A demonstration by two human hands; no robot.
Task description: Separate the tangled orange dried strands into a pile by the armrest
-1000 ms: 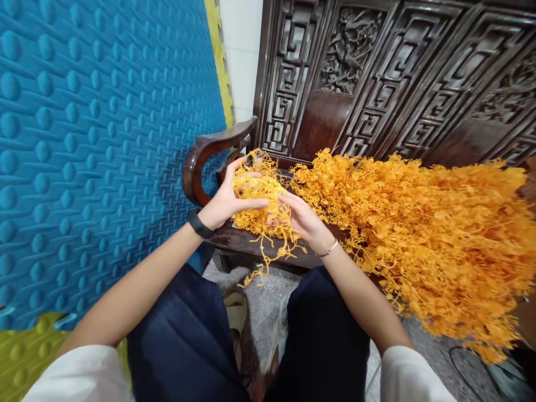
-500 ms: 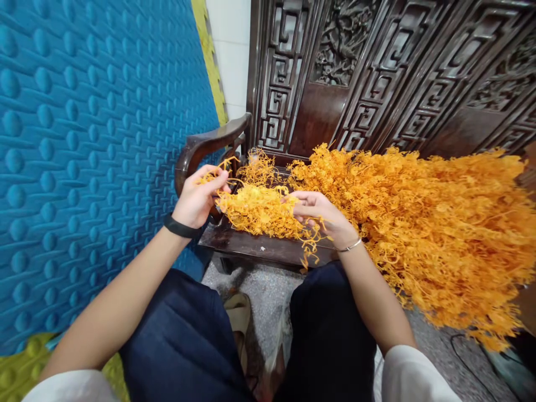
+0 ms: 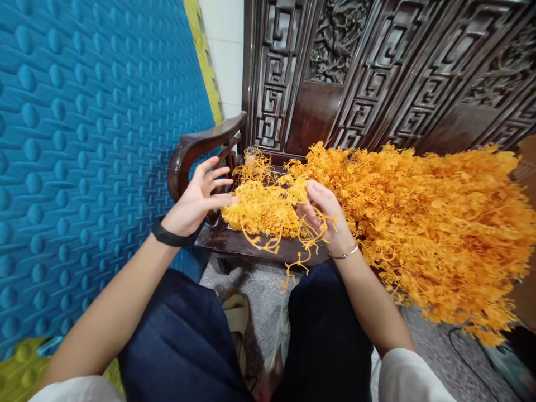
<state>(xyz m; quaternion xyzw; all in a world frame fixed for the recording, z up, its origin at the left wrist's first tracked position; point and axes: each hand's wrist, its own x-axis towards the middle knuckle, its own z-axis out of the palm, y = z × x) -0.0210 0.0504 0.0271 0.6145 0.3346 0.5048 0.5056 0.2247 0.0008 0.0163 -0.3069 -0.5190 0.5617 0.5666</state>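
Note:
My right hand (image 3: 324, 215) pinches a yellow-orange artificial sprig (image 3: 299, 243), whose thin branching stems dangle below the fingers and over the bench edge. My left hand (image 3: 201, 195) is spread, fingers apart, with nothing in it. Its thumb tip comes close to a small heap of yellow-orange sprigs (image 3: 259, 206) on the bench; whether it touches cannot be made out. Behind that heap sits a clump of barer orange stems (image 3: 253, 164). To the right of my right hand lies a large pile of orange artificial sprigs (image 3: 439, 223).
The dark wooden bench (image 3: 234, 243) has a curved armrest (image 3: 209, 137) at left and a carved back (image 3: 320, 109). Blue foam matting (image 3: 92, 139) stands upright along the left. A dark cable (image 3: 464, 357) runs over the speckled floor (image 3: 259, 301) at lower right.
My left hand has let go of the stems it held and opened its fingers. The sprig now hangs from my right hand, its loose stems spread lower in front of the heap.

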